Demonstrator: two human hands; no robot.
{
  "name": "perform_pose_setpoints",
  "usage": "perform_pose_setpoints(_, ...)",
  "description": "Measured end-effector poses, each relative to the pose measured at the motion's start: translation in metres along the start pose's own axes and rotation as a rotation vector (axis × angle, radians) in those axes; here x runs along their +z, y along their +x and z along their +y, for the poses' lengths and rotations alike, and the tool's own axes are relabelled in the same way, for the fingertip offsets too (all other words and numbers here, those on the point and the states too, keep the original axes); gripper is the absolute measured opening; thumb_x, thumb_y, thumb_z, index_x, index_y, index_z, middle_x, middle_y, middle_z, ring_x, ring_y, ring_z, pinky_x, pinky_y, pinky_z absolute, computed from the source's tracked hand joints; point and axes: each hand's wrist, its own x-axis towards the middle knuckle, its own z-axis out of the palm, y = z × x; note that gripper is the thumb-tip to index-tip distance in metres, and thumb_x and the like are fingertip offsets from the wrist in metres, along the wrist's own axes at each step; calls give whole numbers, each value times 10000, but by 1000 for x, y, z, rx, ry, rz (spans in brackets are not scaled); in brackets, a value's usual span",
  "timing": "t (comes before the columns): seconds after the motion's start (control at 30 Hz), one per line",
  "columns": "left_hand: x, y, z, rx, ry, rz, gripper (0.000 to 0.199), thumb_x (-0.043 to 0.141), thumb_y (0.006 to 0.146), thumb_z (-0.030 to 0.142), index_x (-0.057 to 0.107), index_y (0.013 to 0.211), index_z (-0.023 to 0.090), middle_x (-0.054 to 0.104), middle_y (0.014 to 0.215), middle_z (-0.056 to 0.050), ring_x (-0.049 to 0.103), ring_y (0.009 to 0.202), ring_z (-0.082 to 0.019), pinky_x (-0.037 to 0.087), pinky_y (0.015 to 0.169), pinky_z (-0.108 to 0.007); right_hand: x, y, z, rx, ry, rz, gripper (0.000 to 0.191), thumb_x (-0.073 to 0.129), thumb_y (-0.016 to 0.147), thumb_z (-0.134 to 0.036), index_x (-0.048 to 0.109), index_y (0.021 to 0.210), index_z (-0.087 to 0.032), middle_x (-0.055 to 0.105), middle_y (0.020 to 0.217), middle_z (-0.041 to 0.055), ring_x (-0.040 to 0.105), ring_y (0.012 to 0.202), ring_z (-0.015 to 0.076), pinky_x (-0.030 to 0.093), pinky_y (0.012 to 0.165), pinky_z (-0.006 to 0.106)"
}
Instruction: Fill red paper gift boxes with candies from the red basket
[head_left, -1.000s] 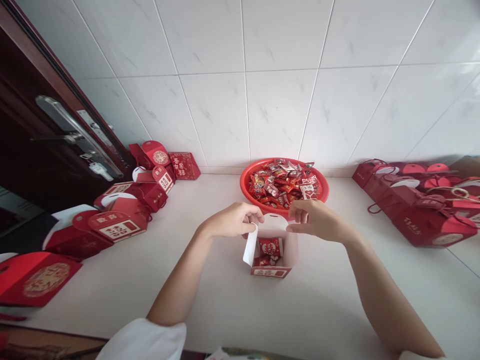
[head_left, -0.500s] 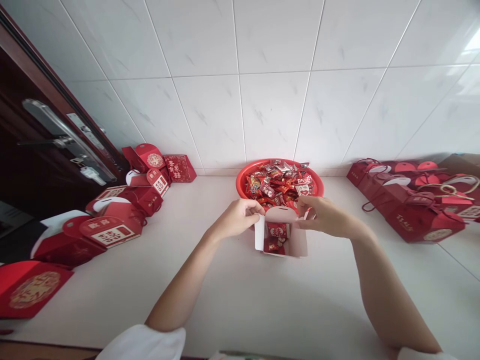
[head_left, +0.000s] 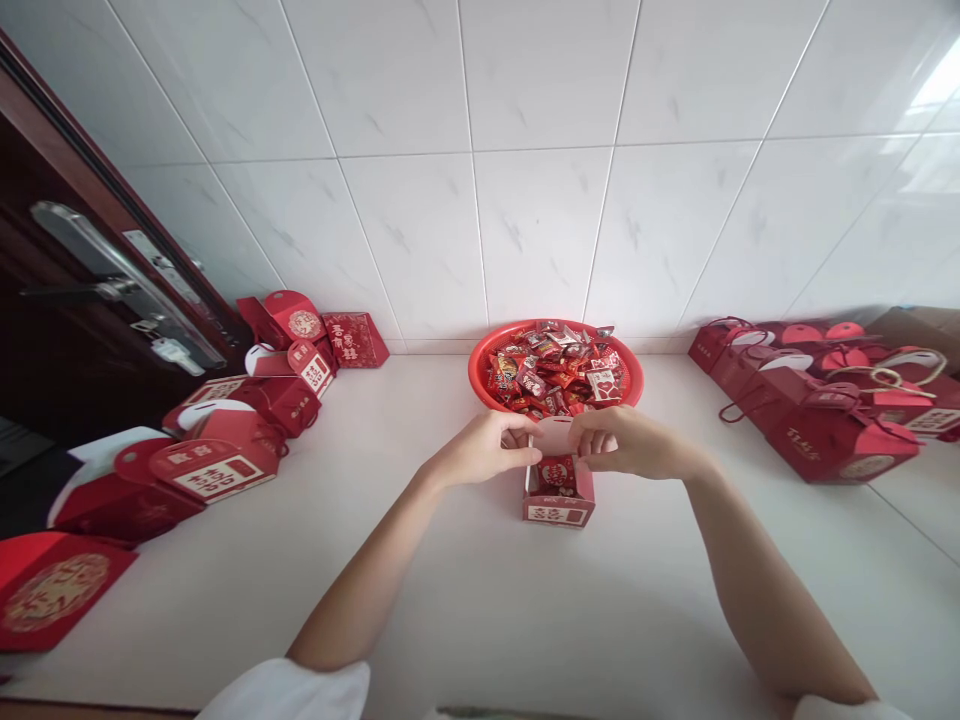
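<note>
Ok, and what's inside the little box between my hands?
Inside the open box, red-wrapped candies show, one bearing pale print. Whatever lies beneath them is covered, so the box's bottom can't be seen.

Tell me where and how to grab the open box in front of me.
Probably best by the lower left and right walls of the open box, coming in from both sides at once. Its body is squared and upright, and its open top bares red packets, so a level hold looks safer.

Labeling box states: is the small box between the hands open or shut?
Open: red-wrapped candies show inside the small box, its back flap raised.
</note>
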Motion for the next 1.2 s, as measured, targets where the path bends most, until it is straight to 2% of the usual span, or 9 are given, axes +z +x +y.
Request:
perform_pose_setpoints(0.17,15,3,-5,33,-67,-93,579,725,817,301,555,1364,215,698,891,-19,687,893,-200,539,824,-327,6,2,4,-74,35,-87,105,619,833,-223,686,914,-209,729,897,31,668,828,189,528,768,331)
perform_pose_setpoints(0.23,18,3,-6,20,-71,-121,587,705,815,244,529,1374,217,700,906,-22,691,914,-200,539,835,-328,8,-2,10,-57,69,-52,74,622,848,-259,670,871,-208,729,885,36,669,823,194,535,784,349)
perform_pose_setpoints(0.37,24,5,-10,-31,26,-27,339,736,770,267,627,1082,192,701,896,-33,682,852,-212,529,748,-316,13,-16,20,-34,94,86,124,650,859,-334,670,853,-211,723,897,49,651,812,200,539,787,369)
perform_pose_setpoints(0.47,29,8,-12,-39,149,32,226,766,721,279,610,865,200,696,844,-25,673,814,-225,494,690,-309,22,-24,25,-28,86,147,135,662,866,-348,681,870,-214,720,914,49,618,786,188,531,772,365)
perform_pose_setpoints(0.6,33,8,-9,-59,311,63,192,756,707,236,578,774,207,693,836,-13,668,817,-225,467,682,-301,44,-24,33,-88,80,260,172,683,874,-386,699,850,-217,676,872,49,557,720,165,510,673,323)
perform_pose_setpoints(0.8,31,1,3,-58,546,131,243,768,757,326,606,905,221,663,1002,-26,662,924,-232,488,747,-317,70,-17,45,-191,128,395,204,656,926,-407,734,889,-222,628,893,67,556,732,167,523,659,324)
perform_pose_setpoints(0.97,35,-1,7,-51,638,144,370,748,785,318,580,1101,223,648,1136,-59,658,1036,-260,515,818,-345,71,-20,48,-208,160,383,212,663,929,-426,744,912,-231,635,924,69,590,777,176,550,711,341)
perform_pose_setpoints(1.1,36,-4,5,-11,639,155,604,754,778,296,495,1322,245,620,1250,-84,635,1123,-285,530,841,-358,70,-21,49,-221,187,359,234,678,917,-452,754,909,-231,633,933,67,591,776,169,552,708,327)
perform_pose_setpoints(1.2,34,-7,4,11,602,144,547,701,838,328,517,1348,259,613,1210,-89,641,1097,-282,541,828,-359,72,-20,48,-233,201,350,247,680,914,-464,755,900,-229,628,921,65,584,770,167,548,700,323)
